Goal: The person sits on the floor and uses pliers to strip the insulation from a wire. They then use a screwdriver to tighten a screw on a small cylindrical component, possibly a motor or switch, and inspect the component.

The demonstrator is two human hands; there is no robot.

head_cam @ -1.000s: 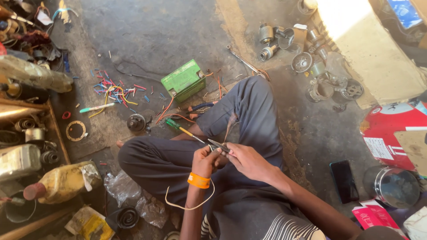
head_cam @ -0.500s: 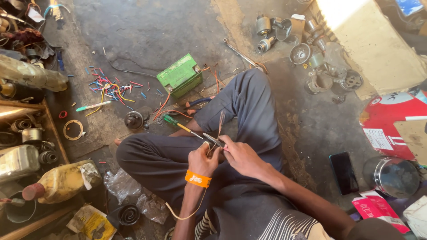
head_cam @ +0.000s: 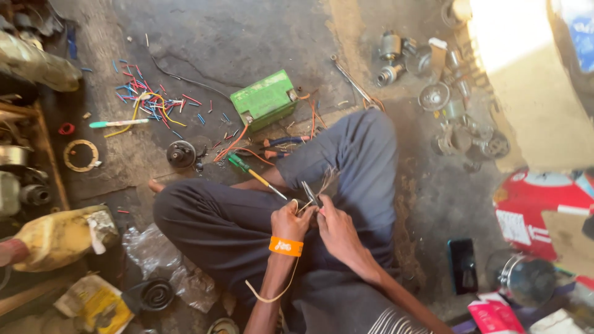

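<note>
I sit cross-legged on a dirty concrete floor. My left hand (head_cam: 291, 221), with an orange wristband, and my right hand (head_cam: 335, 229) meet over my lap. Together they grip a thin pale wire (head_cam: 272, 295) and a small metal cutting tool (head_cam: 309, 193) whose tips stick up between the hands. Frayed wire strands (head_cam: 327, 179) fan out above my right hand. The wire loops down under my left forearm. A green-handled screwdriver (head_cam: 255, 174) lies across my left knee.
A green battery box (head_cam: 265, 99) lies ahead with orange wires. Coloured wire scraps (head_cam: 148, 102) litter the floor at left. Metal motor parts (head_cam: 433, 93) lie at the upper right. A dark phone (head_cam: 462, 266) lies at right, a yellow jug (head_cam: 59, 238) at left.
My hands stay together over my lap, working the wire; the frayed strands have shifted slightly. The view has drifted a little.
</note>
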